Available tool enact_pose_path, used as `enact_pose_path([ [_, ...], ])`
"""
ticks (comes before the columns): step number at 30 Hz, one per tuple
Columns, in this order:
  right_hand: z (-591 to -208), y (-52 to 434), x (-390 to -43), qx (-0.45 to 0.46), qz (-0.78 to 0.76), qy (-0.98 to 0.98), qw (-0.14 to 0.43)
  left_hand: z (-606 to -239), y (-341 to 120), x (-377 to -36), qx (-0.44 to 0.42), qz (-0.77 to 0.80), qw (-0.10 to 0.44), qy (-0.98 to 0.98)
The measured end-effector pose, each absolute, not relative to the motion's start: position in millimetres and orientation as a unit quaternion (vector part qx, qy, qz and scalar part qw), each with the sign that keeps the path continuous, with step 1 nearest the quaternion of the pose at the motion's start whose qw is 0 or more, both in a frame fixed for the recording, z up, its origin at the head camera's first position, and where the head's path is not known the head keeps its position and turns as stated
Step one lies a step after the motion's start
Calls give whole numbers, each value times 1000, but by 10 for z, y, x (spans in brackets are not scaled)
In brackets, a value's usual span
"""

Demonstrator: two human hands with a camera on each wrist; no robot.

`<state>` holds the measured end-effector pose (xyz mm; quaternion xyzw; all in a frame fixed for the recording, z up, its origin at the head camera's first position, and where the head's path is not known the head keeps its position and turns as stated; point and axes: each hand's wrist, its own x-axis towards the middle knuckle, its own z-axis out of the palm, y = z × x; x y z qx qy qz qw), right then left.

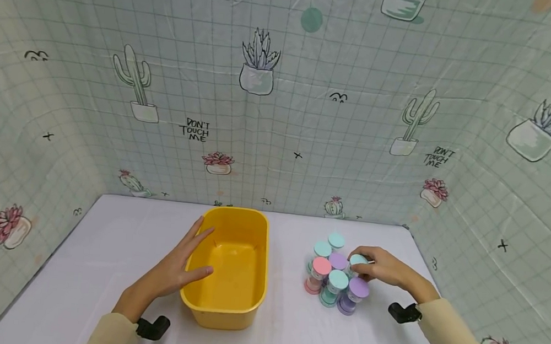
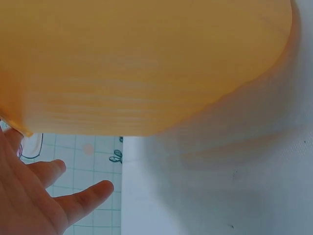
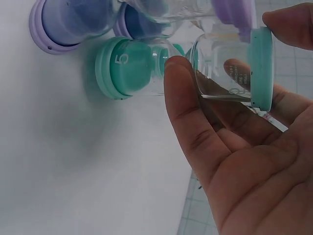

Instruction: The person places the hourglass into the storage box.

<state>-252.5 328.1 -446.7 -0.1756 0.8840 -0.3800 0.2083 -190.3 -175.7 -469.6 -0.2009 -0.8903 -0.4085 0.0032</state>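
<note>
A yellow plastic tub (image 1: 237, 307) stands mid-table with nothing inside that I can see. My left hand (image 1: 200, 249) rests on its left rim with fingers straight and the thumb over the inside. In the left wrist view the tub wall (image 2: 146, 63) fills the top, and the left hand (image 2: 54, 196) lies spread below it. Right of the tub stands a cluster of sand timers (image 1: 337, 280) with teal, pink and purple caps. My right hand (image 1: 363, 262) pinches a teal-capped sand timer (image 1: 358, 259) at the cluster's right side. The right wrist view shows the right hand (image 3: 227, 44) holding that teal sand timer (image 3: 220, 73) between thumb and finger.
The white table (image 1: 97, 265) is walled on three sides by a cactus-print backdrop (image 1: 281, 111). Purple-capped timers (image 3: 68, 24) stand close behind the held one. Bare tabletop lies left of the tub and in front of the timers.
</note>
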Motion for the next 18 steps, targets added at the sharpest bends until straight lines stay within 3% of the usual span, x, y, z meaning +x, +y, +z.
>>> enact_pose_path([
  [18, -3987, 3421, -2625, -179, -382, 887, 188, -4704, -1746, -1871, -203, -405, 9, -891],
])
